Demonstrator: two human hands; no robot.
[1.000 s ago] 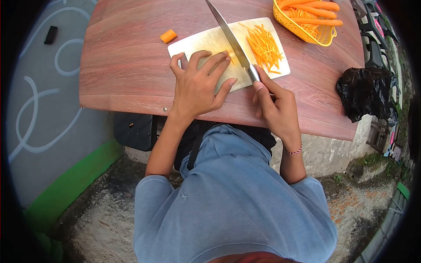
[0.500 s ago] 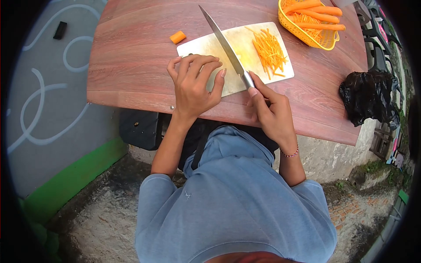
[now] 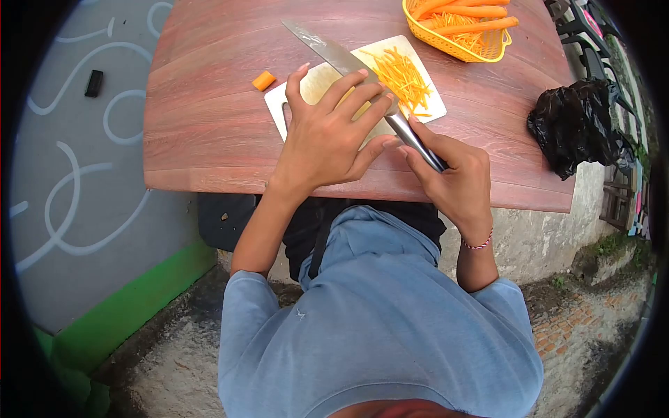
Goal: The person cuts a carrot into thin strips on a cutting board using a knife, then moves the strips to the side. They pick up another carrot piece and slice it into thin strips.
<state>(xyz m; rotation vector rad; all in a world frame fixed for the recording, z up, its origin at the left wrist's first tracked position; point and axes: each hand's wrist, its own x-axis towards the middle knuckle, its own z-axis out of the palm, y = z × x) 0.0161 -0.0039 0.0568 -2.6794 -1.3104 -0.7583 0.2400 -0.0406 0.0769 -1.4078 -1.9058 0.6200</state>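
My right hand (image 3: 453, 171) is closed on the metal handle of a large knife (image 3: 408, 132), whose blade slants up and to the left across the cutting board (image 3: 275, 104). My left hand (image 3: 331, 132) is spread over the board with its fingertips at the blade; whether they touch it is hard to tell. Thin carrot strips (image 3: 401, 76) lie in a heap on the board's right part, beyond the blade. A short carrot piece (image 3: 263, 81) rests on the table just off the board's upper left corner.
A yellow basket (image 3: 453, 49) with several peeled carrots (image 3: 477, 26) and shreds stands at the table's back right. A black plastic bag (image 3: 575, 125) is at the right edge of the wooden table (image 3: 209, 104). Dark chairs (image 3: 592, 59) are beyond.
My left hand has moved right, to the blade, with its fingers more spread. The knife is tilted further left, and my right hand has shifted right. The whole view has shifted slightly.
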